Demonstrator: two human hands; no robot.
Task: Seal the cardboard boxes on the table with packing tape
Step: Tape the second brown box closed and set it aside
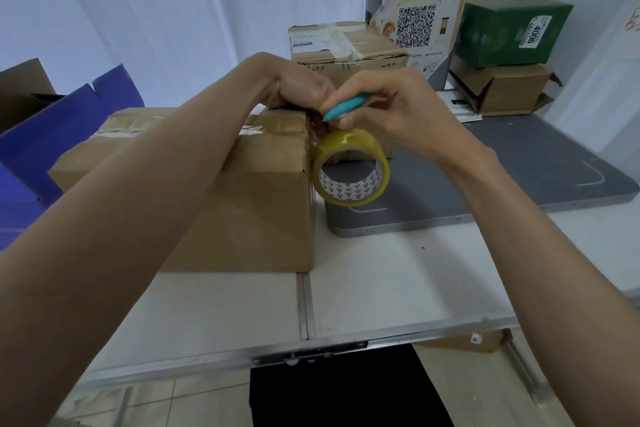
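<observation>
Head view: tape roll (350,168) hangs upright, bore seemingly toward camera.
</observation>
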